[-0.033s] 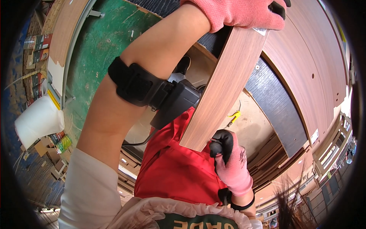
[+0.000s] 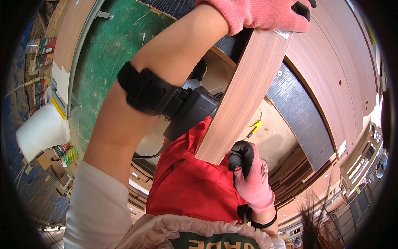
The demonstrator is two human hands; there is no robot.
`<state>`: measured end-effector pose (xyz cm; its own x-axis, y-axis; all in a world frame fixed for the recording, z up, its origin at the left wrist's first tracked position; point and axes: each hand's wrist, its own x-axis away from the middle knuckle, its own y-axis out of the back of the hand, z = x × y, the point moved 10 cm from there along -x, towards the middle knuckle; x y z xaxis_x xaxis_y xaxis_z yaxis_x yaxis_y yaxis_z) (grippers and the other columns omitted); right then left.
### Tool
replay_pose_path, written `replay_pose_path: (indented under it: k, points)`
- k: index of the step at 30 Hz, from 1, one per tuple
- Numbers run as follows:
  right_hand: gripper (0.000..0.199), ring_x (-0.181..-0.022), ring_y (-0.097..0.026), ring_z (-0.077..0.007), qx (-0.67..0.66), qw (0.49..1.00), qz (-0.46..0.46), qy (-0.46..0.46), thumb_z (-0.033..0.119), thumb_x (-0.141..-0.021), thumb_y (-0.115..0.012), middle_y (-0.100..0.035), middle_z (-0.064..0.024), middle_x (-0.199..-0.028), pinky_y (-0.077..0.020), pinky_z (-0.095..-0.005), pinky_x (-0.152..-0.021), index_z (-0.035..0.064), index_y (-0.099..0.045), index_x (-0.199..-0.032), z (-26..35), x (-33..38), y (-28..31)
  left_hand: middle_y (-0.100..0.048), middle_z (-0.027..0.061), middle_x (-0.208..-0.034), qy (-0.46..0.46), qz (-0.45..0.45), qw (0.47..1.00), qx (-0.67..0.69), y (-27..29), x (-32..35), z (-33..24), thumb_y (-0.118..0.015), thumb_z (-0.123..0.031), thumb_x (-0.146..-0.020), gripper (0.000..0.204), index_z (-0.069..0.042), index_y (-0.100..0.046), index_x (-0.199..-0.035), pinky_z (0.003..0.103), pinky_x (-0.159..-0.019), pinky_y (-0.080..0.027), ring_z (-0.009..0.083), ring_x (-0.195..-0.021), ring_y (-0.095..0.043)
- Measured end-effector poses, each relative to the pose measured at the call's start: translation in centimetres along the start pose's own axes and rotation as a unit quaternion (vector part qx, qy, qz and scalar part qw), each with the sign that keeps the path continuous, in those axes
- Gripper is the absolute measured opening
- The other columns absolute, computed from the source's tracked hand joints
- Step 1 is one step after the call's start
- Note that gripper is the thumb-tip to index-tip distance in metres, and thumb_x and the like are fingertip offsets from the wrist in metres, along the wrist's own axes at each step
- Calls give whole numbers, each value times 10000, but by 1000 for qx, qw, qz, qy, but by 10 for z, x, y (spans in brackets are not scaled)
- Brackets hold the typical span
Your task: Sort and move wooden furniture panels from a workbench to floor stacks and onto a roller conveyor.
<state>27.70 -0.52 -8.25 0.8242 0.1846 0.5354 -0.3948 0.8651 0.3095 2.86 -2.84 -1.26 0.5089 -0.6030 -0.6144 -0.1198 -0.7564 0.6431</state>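
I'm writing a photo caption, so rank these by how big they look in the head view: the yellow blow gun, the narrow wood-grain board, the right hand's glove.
1. Narrow wood-grain board
2. Right pink-and-black glove
3. Yellow blow gun

It's a workshop (drilled panel [image 2: 319, 58], air gun [image 2: 256, 125]).

Black wood-grained work surface [image 2: 300, 114] at the right, with a large brown drilled panel [image 2: 331, 62] on it.
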Motion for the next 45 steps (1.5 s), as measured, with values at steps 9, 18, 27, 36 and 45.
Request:
replay_pose_path:
  k: [9,18,27,36,45]
  points:
    - [253,-608,-566,-224,-13,1000,10,-15,-84,-829,-483,-579,-123,-729,-469,-308,-604,6,-515,-1063,-5,-2,3,-623,66,-1103,-5,-8,1000,27,1,1,0,-615,-215,-720,153,-67,-655,-716,567,-1026,-289,324,-1232,-433]
    - [264,-627,-572,-212,-20,1000,2,-9,-100,-814,-469,-598,-130,-754,-476,-302,-625,-1,-513,-1056,-2,-2,1,-620,72,-1085,12,-19,999,29,1,-1,3,-612,-214,-723,159,-60,-650,-721,573,-1023,-286,325,-1220,-436]
    - [266,-619,-547,-179,-35,999,13,-28,-109,-820,-437,-545,-101,-729,-462,-288,-616,-7,-503,-1057,-2,-1,2,-620,73,-1076,-6,-12,1000,15,4,2,-3,-608,-214,-726,157,-62,-647,-717,576,-1032,-278,329,-1239,-429]
    - [177,-643,-491,-124,-121,990,9,-67,-58,-881,-425,-535,-64,-786,-434,-259,-612,-16,-482,-1043,-5,0,-4,-623,80,-1112,0,-6,1000,10,5,1,-3,-607,-212,-723,156,-65,-657,-730,579,-1047,-265,334,-1243,-428]
    - [212,-668,-459,-93,-157,983,9,-90,-76,-869,-409,-527,-32,-799,-413,-231,-608,-6,-482,-1056,-15,6,-11,-637,77,-1065,-37,-30,998,27,8,0,-7,-605,-198,-713,148,-56,-643,-694,528,-1031,-303,328,-1188,-469]
